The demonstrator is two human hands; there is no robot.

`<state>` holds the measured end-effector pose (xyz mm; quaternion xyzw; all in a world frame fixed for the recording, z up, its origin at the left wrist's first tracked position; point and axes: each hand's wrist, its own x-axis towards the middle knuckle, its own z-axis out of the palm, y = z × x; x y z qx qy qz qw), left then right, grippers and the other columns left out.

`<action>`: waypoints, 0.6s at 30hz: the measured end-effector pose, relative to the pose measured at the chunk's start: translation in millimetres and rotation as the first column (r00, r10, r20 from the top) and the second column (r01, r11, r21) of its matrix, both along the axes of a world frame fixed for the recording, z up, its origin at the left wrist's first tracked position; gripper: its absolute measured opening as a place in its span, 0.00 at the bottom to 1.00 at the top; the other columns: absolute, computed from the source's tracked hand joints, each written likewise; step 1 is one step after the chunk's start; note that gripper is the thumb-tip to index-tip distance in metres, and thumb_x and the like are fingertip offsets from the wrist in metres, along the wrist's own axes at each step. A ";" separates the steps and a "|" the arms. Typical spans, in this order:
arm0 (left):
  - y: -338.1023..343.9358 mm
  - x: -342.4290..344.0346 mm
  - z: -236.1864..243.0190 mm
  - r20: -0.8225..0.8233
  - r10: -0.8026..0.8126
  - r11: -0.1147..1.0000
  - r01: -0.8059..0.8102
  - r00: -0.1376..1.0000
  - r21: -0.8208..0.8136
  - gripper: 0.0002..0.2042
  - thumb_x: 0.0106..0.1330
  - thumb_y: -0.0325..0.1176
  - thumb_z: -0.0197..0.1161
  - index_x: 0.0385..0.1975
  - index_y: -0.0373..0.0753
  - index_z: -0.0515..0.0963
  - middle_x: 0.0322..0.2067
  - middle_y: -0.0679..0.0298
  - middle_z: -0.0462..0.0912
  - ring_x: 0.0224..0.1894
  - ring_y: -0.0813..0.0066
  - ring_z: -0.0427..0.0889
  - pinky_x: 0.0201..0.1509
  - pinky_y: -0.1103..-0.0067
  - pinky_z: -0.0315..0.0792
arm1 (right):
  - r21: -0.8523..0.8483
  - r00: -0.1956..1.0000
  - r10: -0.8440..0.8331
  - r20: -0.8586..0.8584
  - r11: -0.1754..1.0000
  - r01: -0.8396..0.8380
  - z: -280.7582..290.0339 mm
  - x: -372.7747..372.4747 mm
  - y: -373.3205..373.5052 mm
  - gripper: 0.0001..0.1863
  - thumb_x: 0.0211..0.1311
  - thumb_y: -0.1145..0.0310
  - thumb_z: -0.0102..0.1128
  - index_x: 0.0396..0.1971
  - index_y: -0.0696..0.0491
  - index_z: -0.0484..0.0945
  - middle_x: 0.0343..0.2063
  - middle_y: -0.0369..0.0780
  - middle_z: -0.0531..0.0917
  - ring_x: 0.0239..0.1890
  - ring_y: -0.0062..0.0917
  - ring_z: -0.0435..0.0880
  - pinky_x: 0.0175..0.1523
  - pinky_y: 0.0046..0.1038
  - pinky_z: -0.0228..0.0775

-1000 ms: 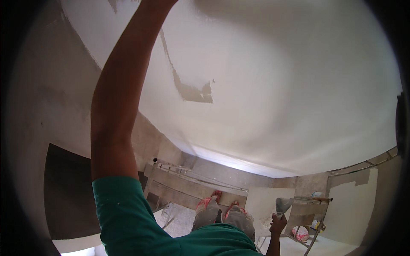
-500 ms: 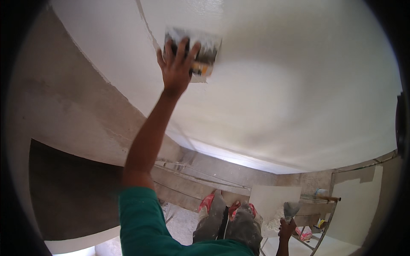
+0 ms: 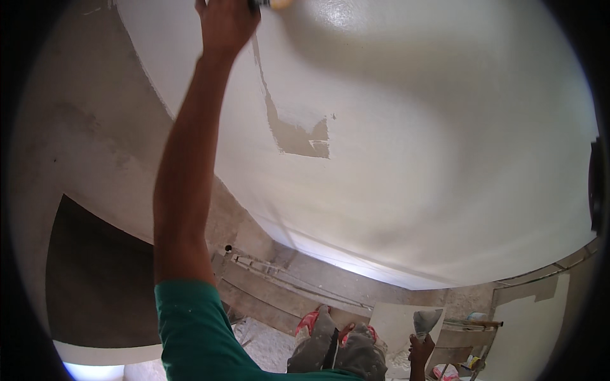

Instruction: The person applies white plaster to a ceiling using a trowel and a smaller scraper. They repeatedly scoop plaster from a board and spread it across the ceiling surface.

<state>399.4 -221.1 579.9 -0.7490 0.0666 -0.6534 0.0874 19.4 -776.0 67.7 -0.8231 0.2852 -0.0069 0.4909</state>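
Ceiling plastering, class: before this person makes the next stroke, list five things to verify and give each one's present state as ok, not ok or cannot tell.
1. Left hand raised to the white ceiling: ok.
2. Tool in the left hand flat on the surface: cannot tell, it is cut off by the top edge of the picture.
3. Grey patch and the thin grey streak above it covered: not ok, both still show darker than the white around them.
4. Trowel loaded with plaster in the right hand, held low: ok.
5. Footing on the littered floor: cannot tell, the feet are barely in view.
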 end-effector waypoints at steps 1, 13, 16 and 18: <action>0.3 4.6 21.2 0.014 -0.006 1.000 0.006 1.000 -0.011 0.30 0.60 0.21 0.53 0.64 0.52 0.64 0.63 0.59 0.66 0.65 0.51 0.63 0.65 0.44 0.52 | -0.005 1.000 0.000 -0.005 1.000 0.000 3.2 2.0 2.8 0.11 0.48 0.72 0.65 0.31 0.59 0.76 0.17 0.36 0.77 0.14 0.18 0.74 0.16 0.21 0.67; -4.0 11.1 -62.1 -0.161 -0.042 0.999 0.041 0.986 -0.010 0.32 0.56 0.18 0.52 0.63 0.51 0.65 0.61 0.54 0.68 0.64 0.44 0.64 0.63 0.43 0.54 | 0.069 0.995 -0.077 -0.062 0.994 0.082 18.1 6.7 18.6 0.09 0.48 0.73 0.65 0.26 0.58 0.74 0.15 0.35 0.75 0.11 0.16 0.70 0.15 0.22 0.62; -3.1 12.6 -158.8 -0.208 -0.027 1.000 0.028 0.978 0.002 0.38 0.49 0.21 0.60 0.63 0.59 0.64 0.63 0.66 0.66 0.65 0.56 0.63 0.62 0.45 0.55 | 0.053 0.996 -0.069 -0.065 0.996 0.072 12.0 6.8 16.7 0.09 0.49 0.73 0.65 0.26 0.58 0.73 0.15 0.34 0.74 0.12 0.16 0.70 0.16 0.21 0.62; -5.5 7.2 -228.4 -0.273 -0.058 0.995 0.034 0.960 -0.089 0.36 0.51 0.23 0.62 0.61 0.62 0.66 0.63 0.68 0.65 0.63 0.50 0.63 0.60 0.42 0.55 | 0.015 0.995 -0.063 -0.077 0.998 0.064 9.3 6.7 15.1 0.09 0.49 0.71 0.65 0.27 0.58 0.75 0.15 0.34 0.75 0.11 0.16 0.71 0.15 0.22 0.63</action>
